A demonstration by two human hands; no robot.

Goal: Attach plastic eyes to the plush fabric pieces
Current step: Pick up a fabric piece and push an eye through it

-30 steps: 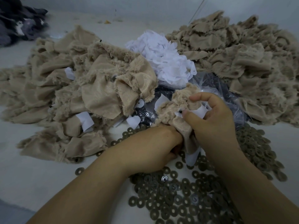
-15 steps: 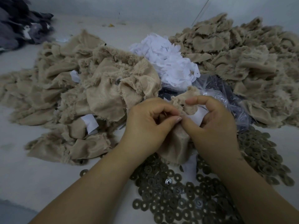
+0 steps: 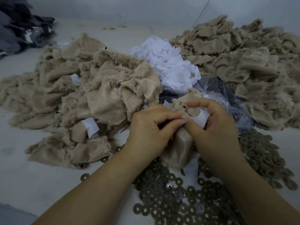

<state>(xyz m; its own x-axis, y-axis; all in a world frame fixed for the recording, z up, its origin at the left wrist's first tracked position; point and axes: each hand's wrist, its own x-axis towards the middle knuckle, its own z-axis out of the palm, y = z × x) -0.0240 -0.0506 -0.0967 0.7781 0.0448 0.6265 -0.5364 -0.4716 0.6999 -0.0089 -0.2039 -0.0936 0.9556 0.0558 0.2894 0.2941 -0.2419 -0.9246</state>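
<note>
At centre frame, my left hand [image 3: 151,129] and right hand [image 3: 215,127] both pinch one beige plush piece [image 3: 180,143], thumbs meeting; washers [image 3: 186,200] spread at six o'clock, plush heaps [image 3: 81,98] at ten.

One head-worn camera looked forward and down. It sat close above the table [image 3: 24,168]. No second view existed.

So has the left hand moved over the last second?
Yes. The left hand has come up off the scattered washers and now pinches the held plush piece beside the right hand.
</note>
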